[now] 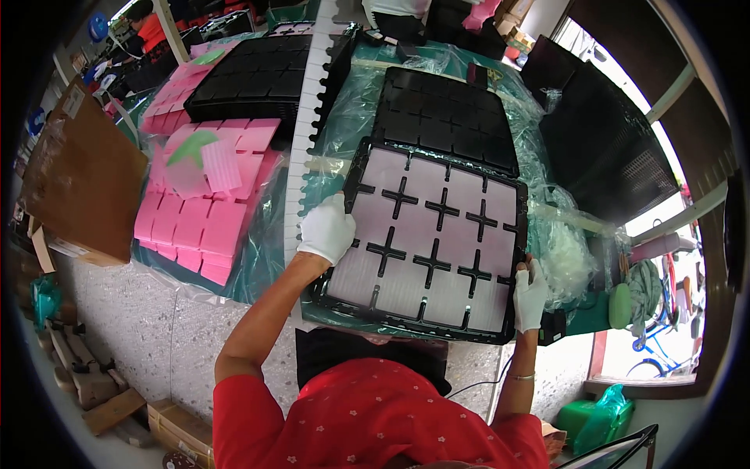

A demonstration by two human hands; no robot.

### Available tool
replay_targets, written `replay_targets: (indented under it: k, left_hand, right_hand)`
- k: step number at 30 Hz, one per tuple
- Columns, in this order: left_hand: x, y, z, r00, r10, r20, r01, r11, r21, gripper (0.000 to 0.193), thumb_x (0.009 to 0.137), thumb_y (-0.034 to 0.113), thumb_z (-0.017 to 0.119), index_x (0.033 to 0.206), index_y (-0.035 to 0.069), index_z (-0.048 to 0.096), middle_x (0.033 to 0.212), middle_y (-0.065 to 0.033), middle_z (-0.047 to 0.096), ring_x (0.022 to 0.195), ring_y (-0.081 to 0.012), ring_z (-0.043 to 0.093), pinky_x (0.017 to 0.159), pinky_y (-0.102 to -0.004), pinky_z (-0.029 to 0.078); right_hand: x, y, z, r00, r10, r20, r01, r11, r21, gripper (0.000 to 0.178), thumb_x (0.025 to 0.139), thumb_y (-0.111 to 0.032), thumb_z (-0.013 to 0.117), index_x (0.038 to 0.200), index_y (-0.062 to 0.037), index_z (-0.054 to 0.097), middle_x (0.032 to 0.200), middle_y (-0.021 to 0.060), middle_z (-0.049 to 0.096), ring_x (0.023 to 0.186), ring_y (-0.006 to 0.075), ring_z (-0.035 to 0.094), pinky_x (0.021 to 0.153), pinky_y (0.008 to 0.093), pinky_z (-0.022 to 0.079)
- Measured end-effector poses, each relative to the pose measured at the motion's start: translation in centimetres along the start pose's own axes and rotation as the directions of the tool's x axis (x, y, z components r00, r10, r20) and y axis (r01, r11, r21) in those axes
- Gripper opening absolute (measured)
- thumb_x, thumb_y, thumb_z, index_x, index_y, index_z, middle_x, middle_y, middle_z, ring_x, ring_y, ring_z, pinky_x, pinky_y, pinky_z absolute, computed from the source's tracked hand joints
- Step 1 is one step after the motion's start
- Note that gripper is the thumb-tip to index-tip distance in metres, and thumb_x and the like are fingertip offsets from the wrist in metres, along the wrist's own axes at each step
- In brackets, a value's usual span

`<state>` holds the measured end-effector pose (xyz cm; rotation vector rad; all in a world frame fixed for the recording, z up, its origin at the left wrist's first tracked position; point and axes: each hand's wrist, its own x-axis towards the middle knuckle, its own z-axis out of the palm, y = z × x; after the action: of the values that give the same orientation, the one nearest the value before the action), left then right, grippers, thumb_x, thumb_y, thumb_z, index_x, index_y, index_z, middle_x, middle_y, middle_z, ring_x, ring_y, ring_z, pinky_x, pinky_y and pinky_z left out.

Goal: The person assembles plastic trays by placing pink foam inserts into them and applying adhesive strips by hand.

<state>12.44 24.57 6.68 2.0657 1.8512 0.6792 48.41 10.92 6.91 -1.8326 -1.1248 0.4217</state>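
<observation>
In front of me lies a black plastic tray (414, 325) with raised cross-shaped dividers. Its compartments show pale pinkish-white sheet material (418, 227), which looks like thin foam. My left hand (328, 228), in a white glove, is closed on the tray's left edge, its fingers curled and partly hidden. On the opposite edge, near the front right corner, my right hand (530, 298) grips the rim; its glove leaves some fingertips bare. Just beyond this tray sits another black tray (445, 113), with no pale sheet visible on it.
Pink notched foam sheets (187, 223) are stacked at the left, with black trays (250, 70) behind them. A long white notched strip (301, 156) runs along the table between. Clear plastic film (570, 258) bunches at the right. A cardboard box (82, 172) stands far left.
</observation>
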Motion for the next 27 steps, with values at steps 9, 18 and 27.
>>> replay_targets:
  k: [9, 18, 27]
  left_hand:
    - [-2.5, 3.1, -3.7, 0.945, 0.031, -0.327, -0.136, 0.943, -0.305, 0.047, 0.081, 0.005, 0.059, 0.127, -0.002, 0.055, 0.101, -0.0233, 0.068, 0.089, -0.0387, 0.067, 0.080, -0.0396, 0.053]
    - [-4.4, 4.4, -6.1, 0.933, 0.087, -0.348, -0.241, 0.871, -0.429, 0.054, 0.080, -0.006, 0.061, 0.133, -0.003, 0.051, 0.099, -0.0154, 0.069, 0.085, -0.0133, 0.066, 0.075, -0.0263, 0.053]
    - [-3.5, 4.6, -7.8, 0.999, -0.036, 0.003, 0.022, 0.541, -0.841, 0.056, 0.085, 0.008, 0.069, 0.135, -0.006, 0.049, 0.112, -0.0105, 0.066, 0.094, -0.0115, 0.062, 0.082, -0.0248, 0.050]
  right_hand:
    - [-0.7, -3.3, -1.9, 0.974, 0.042, -0.221, 0.023, 0.959, 0.283, 0.046, 0.090, -0.008, 0.059, 0.133, 0.0066, 0.052, 0.105, 0.0053, 0.061, 0.090, 0.0102, 0.053, 0.083, 0.0237, 0.044]
    - [-1.0, -1.9, -3.4, 0.960, -0.045, -0.278, 0.138, 0.935, 0.326, 0.045, 0.092, -0.012, 0.058, 0.132, 0.0072, 0.053, 0.109, 0.0078, 0.062, 0.094, 0.0127, 0.056, 0.087, 0.0258, 0.045]
    - [-2.0, -1.1, -5.0, 0.975, -0.096, -0.200, 0.159, 0.932, 0.326, 0.051, 0.094, -0.024, 0.060, 0.133, 0.0073, 0.051, 0.126, 0.0122, 0.059, 0.113, 0.0176, 0.055, 0.100, 0.0300, 0.041]
